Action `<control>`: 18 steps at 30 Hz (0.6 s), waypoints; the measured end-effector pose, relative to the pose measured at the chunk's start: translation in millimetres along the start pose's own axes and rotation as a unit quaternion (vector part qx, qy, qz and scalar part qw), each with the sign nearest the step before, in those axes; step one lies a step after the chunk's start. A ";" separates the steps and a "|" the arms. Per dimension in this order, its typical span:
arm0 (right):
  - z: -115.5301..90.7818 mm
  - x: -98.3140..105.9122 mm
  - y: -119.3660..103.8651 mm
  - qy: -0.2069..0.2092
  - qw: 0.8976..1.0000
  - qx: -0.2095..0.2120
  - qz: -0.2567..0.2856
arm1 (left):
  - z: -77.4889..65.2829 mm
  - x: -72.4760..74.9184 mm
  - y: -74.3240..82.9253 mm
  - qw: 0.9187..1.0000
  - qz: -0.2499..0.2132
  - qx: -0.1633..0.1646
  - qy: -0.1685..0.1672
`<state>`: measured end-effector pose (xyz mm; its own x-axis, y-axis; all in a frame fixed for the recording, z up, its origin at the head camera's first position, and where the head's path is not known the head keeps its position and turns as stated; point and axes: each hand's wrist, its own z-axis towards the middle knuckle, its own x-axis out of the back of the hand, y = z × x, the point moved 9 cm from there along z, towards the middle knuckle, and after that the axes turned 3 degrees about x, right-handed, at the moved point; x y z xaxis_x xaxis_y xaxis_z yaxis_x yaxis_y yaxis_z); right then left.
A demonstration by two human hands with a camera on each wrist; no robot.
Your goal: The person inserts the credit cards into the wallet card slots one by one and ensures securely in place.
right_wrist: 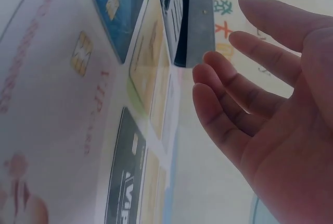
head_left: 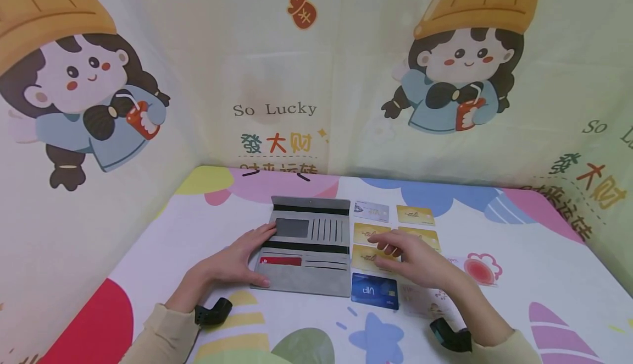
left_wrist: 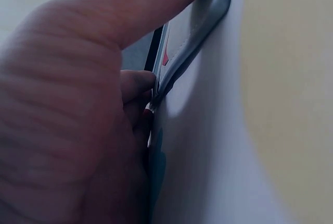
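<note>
A grey long wallet (head_left: pixel 326 282) lies unfolded on the table, a red card (head_left: pixel 280 261) showing in one of its slots. My left hand (head_left: pixel 232 259) rests on its left edge, thumb on the lower corner and fingers spread higher up. My right hand (head_left: pixel 415 257) hovers above the laid-out cards, fingers loosely bent and holding nothing, as the right wrist view shows. Below it are gold cards (head_left: pixel 363 259), with a blue VIP card (head_left: pixel 374 291) nearer me. A dark VIP card (right_wrist: pixel 125 177) shows in the right wrist view; my right hand hides that spot in the head view.
A silver card (head_left: pixel 372 211) and another gold card (head_left: pixel 415 215) lie at the back, right of the wallet. A pale VIP card (head_left: pixel 425 301) sits beside the blue one. The patterned tablecloth (head_left: pixel 198 210) meets a printed cloth backdrop (head_left: pixel 346 78).
</note>
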<state>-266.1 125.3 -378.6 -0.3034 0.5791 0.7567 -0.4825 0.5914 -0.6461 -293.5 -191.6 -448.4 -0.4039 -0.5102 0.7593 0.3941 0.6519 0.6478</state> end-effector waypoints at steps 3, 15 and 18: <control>-3.6 0.0 3.4 -0.003 1.000 -0.005 0.004 | 0.3 -0.4 -0.4 1.000 0.000 0.001 0.000; -23.8 3.0 13.1 -0.017 0.999 -0.025 -0.021 | -2.0 -0.8 2.8 1.000 0.001 -0.002 0.004; -29.9 4.1 15.1 -0.023 0.999 -0.029 -0.016 | -1.8 -1.9 2.7 1.000 0.005 -0.003 0.003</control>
<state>-250.0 153.3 -388.2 -0.3261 0.5341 0.7800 -0.4448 0.6414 -0.6251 -290.2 -189.9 -448.0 -0.3945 -0.5081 0.7656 0.4028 0.6532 0.6411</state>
